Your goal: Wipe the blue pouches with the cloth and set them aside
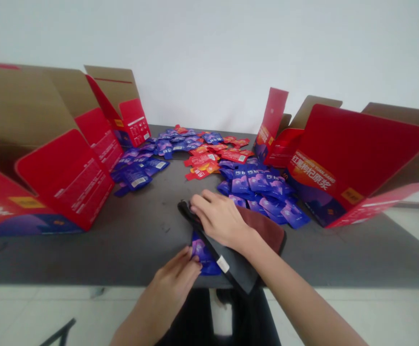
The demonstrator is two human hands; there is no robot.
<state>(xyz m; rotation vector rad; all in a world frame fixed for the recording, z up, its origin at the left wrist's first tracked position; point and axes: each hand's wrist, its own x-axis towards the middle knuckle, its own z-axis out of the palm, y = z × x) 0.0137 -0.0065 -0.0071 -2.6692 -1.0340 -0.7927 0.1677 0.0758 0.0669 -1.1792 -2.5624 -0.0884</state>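
Observation:
My left hand (175,276) is at the table's front edge, its fingers closed on the corner of a purple sachet (205,257). That sachet lies partly under the black edge strip of a flat brown and dark grey pouch (263,226), which has a small white label (222,264). My right hand (218,216) rests over the pouch's upper end with fingers curled at the black edge; its fingertips are partly hidden. Just beyond my right hand lies a heap of purple sachets (258,182).
Red open cartons stand on the left (68,178) and right (339,163) of the grey table (151,216). Between them lie red sachets (204,166) and more purple sachets (137,175). A white wall (202,62) rises behind.

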